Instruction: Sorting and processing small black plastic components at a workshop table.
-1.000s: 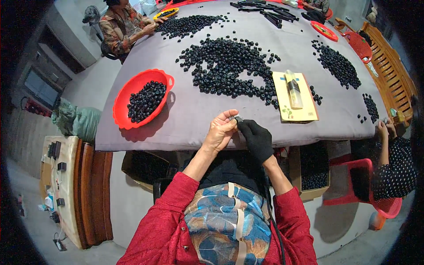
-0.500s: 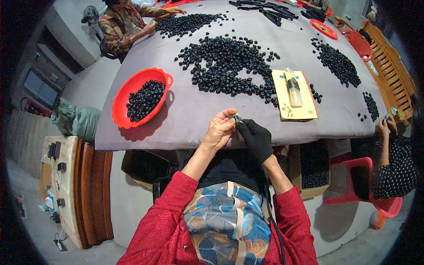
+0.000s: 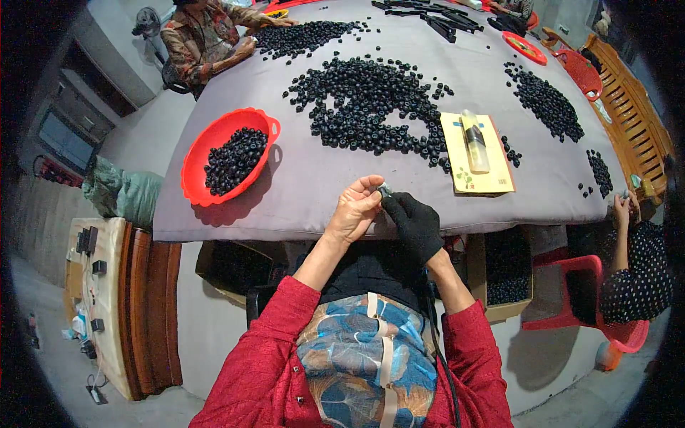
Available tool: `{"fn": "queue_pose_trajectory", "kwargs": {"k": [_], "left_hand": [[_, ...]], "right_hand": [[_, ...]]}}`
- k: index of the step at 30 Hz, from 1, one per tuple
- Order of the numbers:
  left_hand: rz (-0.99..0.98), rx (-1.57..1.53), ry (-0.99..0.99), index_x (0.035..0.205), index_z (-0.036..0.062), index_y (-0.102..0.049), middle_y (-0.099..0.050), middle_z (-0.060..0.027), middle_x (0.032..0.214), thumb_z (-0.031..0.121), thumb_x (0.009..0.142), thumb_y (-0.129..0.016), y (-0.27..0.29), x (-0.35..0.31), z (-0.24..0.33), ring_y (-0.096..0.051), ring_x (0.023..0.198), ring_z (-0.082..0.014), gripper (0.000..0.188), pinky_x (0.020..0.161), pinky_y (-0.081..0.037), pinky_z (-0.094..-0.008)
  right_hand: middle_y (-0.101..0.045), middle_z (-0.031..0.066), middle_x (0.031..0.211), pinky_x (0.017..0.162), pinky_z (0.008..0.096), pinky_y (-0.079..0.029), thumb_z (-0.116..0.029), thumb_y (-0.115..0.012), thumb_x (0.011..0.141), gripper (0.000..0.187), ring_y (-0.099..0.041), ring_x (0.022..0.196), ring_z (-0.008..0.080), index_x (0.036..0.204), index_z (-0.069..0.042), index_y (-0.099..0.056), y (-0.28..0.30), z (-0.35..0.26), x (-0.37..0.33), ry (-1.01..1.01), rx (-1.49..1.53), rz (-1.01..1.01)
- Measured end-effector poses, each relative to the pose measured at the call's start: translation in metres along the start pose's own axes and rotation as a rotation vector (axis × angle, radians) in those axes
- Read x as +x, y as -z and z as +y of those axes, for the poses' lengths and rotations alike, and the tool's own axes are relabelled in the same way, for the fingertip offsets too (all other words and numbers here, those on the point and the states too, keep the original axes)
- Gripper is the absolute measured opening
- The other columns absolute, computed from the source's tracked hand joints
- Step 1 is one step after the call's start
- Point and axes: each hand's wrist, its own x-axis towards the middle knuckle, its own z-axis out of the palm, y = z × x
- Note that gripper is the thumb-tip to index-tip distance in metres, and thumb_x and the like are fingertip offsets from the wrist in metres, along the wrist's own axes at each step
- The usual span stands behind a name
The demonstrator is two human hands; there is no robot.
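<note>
My left hand (image 3: 353,210), bare, is closed in a pinch just above the near edge of the table. Against its fingertips is my right hand (image 3: 415,227) in a black knitted glove, its fingers also drawn together. A small pale grey piece (image 3: 385,190) shows between the two hands; its kind is too small to make out. Beyond them lies a wide heap of small black round parts (image 3: 357,107), some with a hole visible. To the left, a red plastic basket (image 3: 196,167) holds more of these black parts.
A yellow booklet (image 3: 499,160) carries a translucent tube (image 3: 477,150) with a dark band, right of the heap. More black parts (image 3: 546,103) lie farther right. One person (image 3: 203,43) sits far left, another (image 3: 638,271) at right. Under the table stands a cardboard box (image 3: 508,308).
My hands stay almost in place, still together at the fingertips. The person at the far left has shifted their hands slightly.
</note>
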Motion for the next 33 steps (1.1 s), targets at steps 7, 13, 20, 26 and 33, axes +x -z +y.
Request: {"fn": "queue_pose_trajectory", "kwargs": {"k": [7,13,20,26,33], "left_hand": [[0.027,0.011,-0.012,0.105,0.0017,-0.051,-0.059,-0.0055,0.087,-0.002,0.079,-0.057,-0.005,0.0,-0.001,-0.059,0.076,-0.0112,0.026,0.07,-0.05,-0.0233],[-0.01,0.016,-0.006,0.107,0.0029,-0.05,-0.06,-0.0062,0.089,0.0,0.079,-0.057,0.0,0.0,0.001,-0.059,0.08,-0.0144,0.029,0.076,-0.048,-0.0283],[-0.001,0.049,-0.031,0.108,0.0029,-0.05,-0.06,-0.0062,0.091,0.001,0.078,-0.059,-0.004,-0.002,0.0,-0.059,0.081,-0.0143,0.031,0.076,-0.048,-0.0281],[0.013,0.048,-0.026,0.111,0.0024,-0.048,-0.06,-0.0066,0.089,0.001,0.078,-0.06,-0.001,-0.002,-0.001,-0.059,0.079,-0.0139,0.035,0.075,-0.048,-0.0278],[0.015,0.019,-0.009,0.111,0.0021,-0.047,-0.06,-0.0067,0.088,0.001,0.078,-0.06,0.001,-0.001,-0.001,-0.059,0.077,-0.0133,0.035,0.073,-0.049,-0.0273]], "right_hand": [[-0.061,0.0093,0.088,0.061,0.0329,-0.048,-0.021,-0.052,0.083,0.019,-0.061,0.075,0.0246,0.097,-0.011,-0.058,0.002,-0.004,0.001,-0.1,0.081,-0.024],[-0.058,0.0053,0.092,0.058,0.0335,-0.048,-0.014,-0.056,0.075,0.026,-0.06,0.075,0.0237,0.102,-0.015,-0.055,0.001,0.0,0.001,0.172,-0.237,-0.045],[-0.058,0.0058,0.091,0.057,0.0343,-0.048,-0.016,-0.056,0.075,0.028,-0.06,0.072,0.0251,0.102,-0.016,-0.054,0.001,0.005,0.003,0.202,-0.267,-0.01],[-0.058,0.0059,0.091,0.056,0.0339,-0.048,-0.016,-0.056,0.074,0.03,-0.06,0.071,0.0252,0.104,-0.016,-0.054,0.0,0.009,0.002,0.21,-0.256,-0.015],[-0.058,0.0061,0.093,0.059,0.0325,-0.048,-0.011,-0.054,0.076,0.028,-0.06,0.074,0.0251,0.104,-0.015,-0.055,-0.001,0.014,-0.001,0.19,-0.198,-0.018]]}}
